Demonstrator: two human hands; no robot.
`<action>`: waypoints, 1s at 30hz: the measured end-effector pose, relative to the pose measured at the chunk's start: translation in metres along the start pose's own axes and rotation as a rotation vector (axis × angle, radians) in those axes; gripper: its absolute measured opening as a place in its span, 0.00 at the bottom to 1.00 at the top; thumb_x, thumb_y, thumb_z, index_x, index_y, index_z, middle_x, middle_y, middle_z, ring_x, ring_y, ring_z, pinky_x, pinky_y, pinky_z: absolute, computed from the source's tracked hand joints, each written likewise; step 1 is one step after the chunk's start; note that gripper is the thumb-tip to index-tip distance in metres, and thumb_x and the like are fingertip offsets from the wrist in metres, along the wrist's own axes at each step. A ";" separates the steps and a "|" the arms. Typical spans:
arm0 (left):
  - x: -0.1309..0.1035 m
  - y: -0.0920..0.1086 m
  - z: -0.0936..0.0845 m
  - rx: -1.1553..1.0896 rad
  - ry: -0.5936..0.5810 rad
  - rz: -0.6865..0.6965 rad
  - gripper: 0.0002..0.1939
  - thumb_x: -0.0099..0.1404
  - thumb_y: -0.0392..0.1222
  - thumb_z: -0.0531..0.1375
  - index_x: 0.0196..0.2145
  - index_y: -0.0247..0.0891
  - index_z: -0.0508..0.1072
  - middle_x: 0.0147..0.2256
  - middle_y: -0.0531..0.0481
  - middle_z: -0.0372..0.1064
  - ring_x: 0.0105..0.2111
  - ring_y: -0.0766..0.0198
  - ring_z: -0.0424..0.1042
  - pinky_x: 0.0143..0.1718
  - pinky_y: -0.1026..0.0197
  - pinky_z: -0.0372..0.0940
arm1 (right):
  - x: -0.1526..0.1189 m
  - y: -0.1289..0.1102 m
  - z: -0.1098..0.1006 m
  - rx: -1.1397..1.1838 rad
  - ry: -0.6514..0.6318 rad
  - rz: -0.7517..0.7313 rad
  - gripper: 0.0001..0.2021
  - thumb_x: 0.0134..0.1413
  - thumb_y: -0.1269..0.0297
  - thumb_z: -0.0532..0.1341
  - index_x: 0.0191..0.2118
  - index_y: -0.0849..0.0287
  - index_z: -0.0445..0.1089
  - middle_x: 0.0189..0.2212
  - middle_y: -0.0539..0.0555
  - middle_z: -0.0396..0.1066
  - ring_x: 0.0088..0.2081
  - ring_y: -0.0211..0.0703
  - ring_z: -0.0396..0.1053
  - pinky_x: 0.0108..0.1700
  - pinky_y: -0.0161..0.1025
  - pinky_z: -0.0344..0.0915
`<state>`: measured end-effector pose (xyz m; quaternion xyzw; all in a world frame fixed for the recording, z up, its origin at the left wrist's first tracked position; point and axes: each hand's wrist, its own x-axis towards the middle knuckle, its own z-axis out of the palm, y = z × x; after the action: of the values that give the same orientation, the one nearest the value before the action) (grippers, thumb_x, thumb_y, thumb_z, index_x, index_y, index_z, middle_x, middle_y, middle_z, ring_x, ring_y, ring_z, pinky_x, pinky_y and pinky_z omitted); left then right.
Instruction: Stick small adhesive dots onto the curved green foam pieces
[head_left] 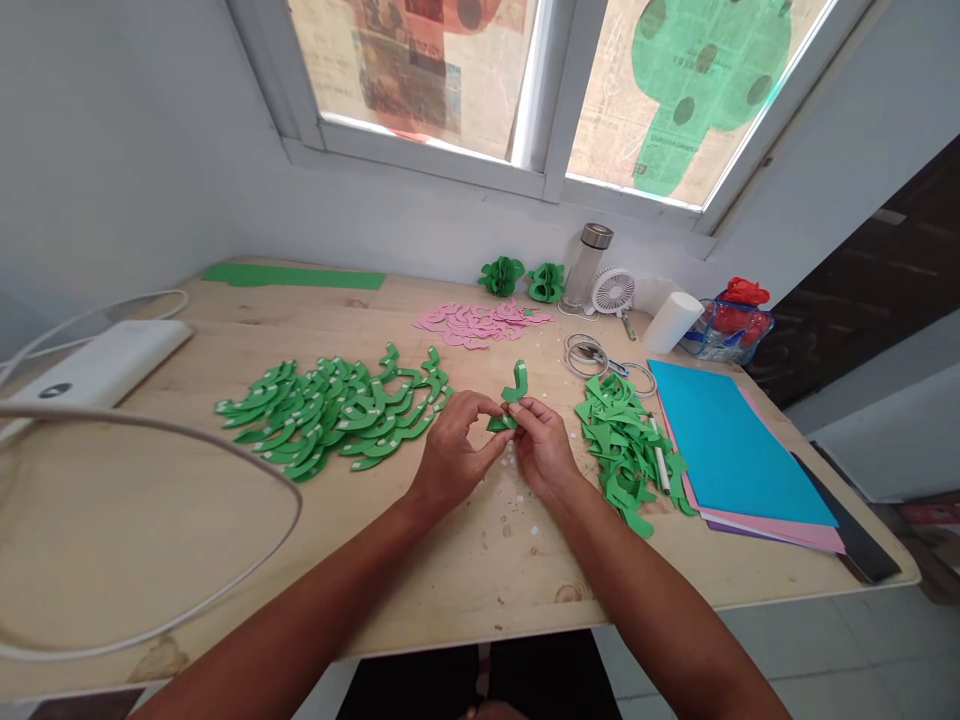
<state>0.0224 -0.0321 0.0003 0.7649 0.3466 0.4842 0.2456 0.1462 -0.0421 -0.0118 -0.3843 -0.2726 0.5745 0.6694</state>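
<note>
A curved green paper piece [519,380] with a small white patch at its tip is pinched between my two hands over the middle of the table. My left hand [459,445] grips its lower left part between thumb and forefinger. On the right side, my right hand [544,445] holds the same piece with closed fingertips. Left of my hands lie many curved green pieces [322,405] with white patches, overlapping in rows. Right of them is a heap of green paper scraps [619,440]. Small white bits lie on the wood below my fingers.
Pink cutouts [480,323] and two green paper balls [502,276] are at the back, near a bottle [589,265] and a fan [613,291]. Blue sheets [739,440] lie right. A white power bank [105,365] and looping cable [289,530] are left.
</note>
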 end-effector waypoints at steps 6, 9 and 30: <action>0.001 0.002 -0.002 -0.005 -0.016 0.028 0.05 0.56 0.35 0.60 0.33 0.40 0.69 0.35 0.48 0.68 0.38 0.59 0.67 0.39 0.57 0.63 | 0.000 0.000 0.001 0.007 0.009 -0.015 0.06 0.37 0.66 0.68 0.24 0.60 0.70 0.25 0.49 0.73 0.27 0.35 0.66 0.29 0.31 0.60; 0.001 0.003 -0.003 -0.011 -0.027 0.036 0.07 0.56 0.33 0.58 0.34 0.40 0.71 0.35 0.48 0.69 0.39 0.59 0.67 0.41 0.56 0.63 | 0.000 0.000 0.000 -0.014 0.017 -0.015 0.07 0.37 0.66 0.68 0.24 0.60 0.71 0.25 0.48 0.73 0.26 0.34 0.66 0.29 0.31 0.60; -0.001 0.001 0.002 0.087 0.048 -0.008 0.08 0.52 0.30 0.56 0.30 0.39 0.69 0.33 0.48 0.68 0.38 0.57 0.67 0.43 0.53 0.62 | -0.003 0.010 0.001 -0.344 0.022 -0.250 0.09 0.44 0.60 0.64 0.23 0.60 0.66 0.20 0.45 0.65 0.24 0.34 0.61 0.29 0.33 0.59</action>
<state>0.0239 -0.0334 0.0000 0.7616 0.3761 0.4860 0.2057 0.1391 -0.0447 -0.0189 -0.4622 -0.4048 0.4277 0.6630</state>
